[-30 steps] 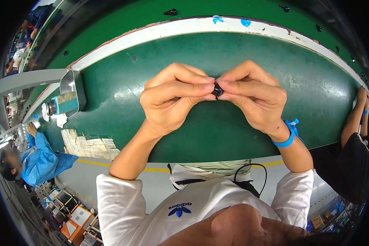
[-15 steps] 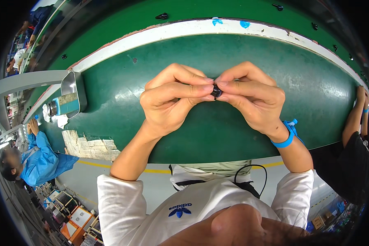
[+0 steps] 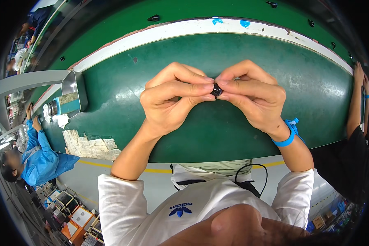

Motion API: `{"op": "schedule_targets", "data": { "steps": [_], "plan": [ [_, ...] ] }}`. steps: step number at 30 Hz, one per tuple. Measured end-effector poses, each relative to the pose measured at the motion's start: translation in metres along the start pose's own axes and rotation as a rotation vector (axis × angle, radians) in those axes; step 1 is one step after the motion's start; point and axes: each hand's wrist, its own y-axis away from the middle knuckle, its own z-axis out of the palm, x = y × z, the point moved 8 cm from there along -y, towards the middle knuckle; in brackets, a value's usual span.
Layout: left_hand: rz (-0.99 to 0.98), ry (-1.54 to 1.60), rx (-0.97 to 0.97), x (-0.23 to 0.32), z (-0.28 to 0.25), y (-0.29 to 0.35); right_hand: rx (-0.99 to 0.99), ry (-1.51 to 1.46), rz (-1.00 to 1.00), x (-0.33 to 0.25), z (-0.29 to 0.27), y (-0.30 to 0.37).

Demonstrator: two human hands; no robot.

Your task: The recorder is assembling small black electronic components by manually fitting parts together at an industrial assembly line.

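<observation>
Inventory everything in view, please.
Small part: one, black, held centrally
Worktop: one, green, middle
Ledge: one, white, worktop's far edge
Patches: two, blue, on ledge
Far surface: one, green, beyond ledge
Little items: at least six, black, far surface
Metal container: one, grey, worktop's left
Canister: one, teal, worktop's left
Scraps: at least two, white, worktop's left
Patchy sheet: one, cream, worktop's near left
Co-workers: at least two, blue left, black right
Floor: one, grey, below worktop
Clutter: uncountable, mixed, lower left
Cable: one, black, at waist
Wristband: one, blue, right wrist
Shirt: one, white, bottom
Left grip: one, bare, on small part
Right grip: one, bare, on small part
</observation>
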Motion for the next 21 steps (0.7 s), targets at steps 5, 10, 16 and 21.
{"op": "schedule_targets", "data": {
  "steps": [5,10,16,21],
  "plan": [
    [-0.028,-0.001,-0.002,-0.0013,-0.0007,0.0,0.004,0.027,-0.038,-0.0029,0.0006,-0.0002],
    [-0.055,0.003,-0.003,-0.0028,-0.0003,0.0005,-0.002,0.063,-0.057,-0.0032,0.0001,0.0012],
    [-0.098,0.039,0.009,-0.0073,0.0001,0.0017,-0.004,0.086,-0.072,-0.0049,0.0004,0.0012],
    [-0.075,0.038,0.005,-0.0057,0.0003,0.0024,0.002,0.087,-0.042,-0.0042,0.0004,0.0015]
  ]
}}
